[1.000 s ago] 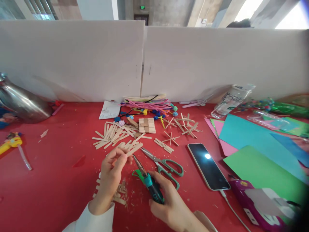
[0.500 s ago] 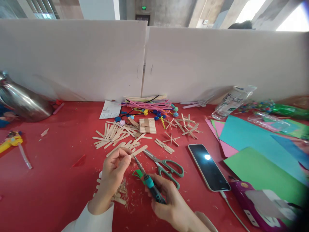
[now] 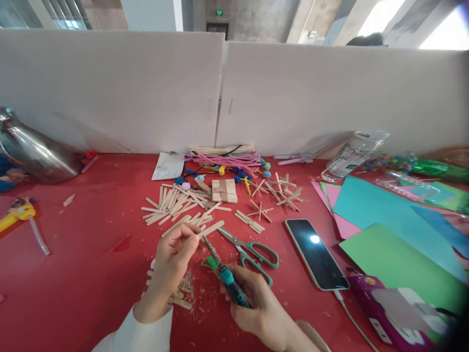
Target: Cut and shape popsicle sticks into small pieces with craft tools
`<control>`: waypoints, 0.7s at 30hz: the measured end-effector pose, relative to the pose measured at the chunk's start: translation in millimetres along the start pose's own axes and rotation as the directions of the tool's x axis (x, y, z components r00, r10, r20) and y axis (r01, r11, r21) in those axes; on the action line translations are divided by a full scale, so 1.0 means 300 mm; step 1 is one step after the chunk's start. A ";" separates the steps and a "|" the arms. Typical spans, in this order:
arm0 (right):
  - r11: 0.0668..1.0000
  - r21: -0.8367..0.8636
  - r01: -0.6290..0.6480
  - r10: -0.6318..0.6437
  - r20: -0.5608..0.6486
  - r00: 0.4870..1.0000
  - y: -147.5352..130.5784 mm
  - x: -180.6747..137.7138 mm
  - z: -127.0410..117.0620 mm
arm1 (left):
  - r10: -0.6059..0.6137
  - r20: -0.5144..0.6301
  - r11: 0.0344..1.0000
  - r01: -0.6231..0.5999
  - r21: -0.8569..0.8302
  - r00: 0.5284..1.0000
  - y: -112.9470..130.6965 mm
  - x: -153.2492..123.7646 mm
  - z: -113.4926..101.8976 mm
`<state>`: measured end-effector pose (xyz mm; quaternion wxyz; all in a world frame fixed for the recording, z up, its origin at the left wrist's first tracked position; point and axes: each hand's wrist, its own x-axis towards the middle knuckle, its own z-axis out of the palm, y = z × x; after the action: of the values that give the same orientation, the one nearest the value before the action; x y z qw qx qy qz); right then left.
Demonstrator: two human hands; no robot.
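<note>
Between thumb and fingertips, my left hand pinches one end of a wooden craft stick, whose rounded free end points up and right. My right hand grips the teal and black handle of a soldering iron. The iron's pointed metal tip meets or nearly meets the stick close to my left fingertips; actual contact is hard to tell. Green-handled scissors lie just beyond my right hand. A bright green piece shows beside the iron. Wood shavings and more craft sticks lie under and beside my left wrist.
Loose craft sticks and a bundled stack lie ahead, near crossed-stick pieces and pink pipe cleaners. To the right are a phone, coloured paper and a purple device. A steel jug and yellow glue gun stand left.
</note>
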<state>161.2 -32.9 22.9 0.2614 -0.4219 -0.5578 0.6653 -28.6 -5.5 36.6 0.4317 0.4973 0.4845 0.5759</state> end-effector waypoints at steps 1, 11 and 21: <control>1.000 -0.003 -0.001 0.001 -0.003 1.000 -0.001 0.000 0.000 | 0.000 0.000 1.000 0.000 0.003 1.000 0.002 0.000 0.000; 1.000 -0.021 0.008 -0.009 -0.035 0.999 -0.007 -0.005 0.011 | -0.008 0.001 0.998 0.008 0.056 1.000 0.025 0.001 0.002; 0.998 -0.061 0.033 -0.037 -0.061 0.997 -0.006 -0.003 0.019 | -0.177 0.091 0.981 0.183 -0.064 0.980 0.009 -0.006 0.024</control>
<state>156.6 -36.2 25.1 0.2774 -0.4401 -0.5765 0.6301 -21.3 -6.8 39.1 0.5200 0.4596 0.4875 0.5297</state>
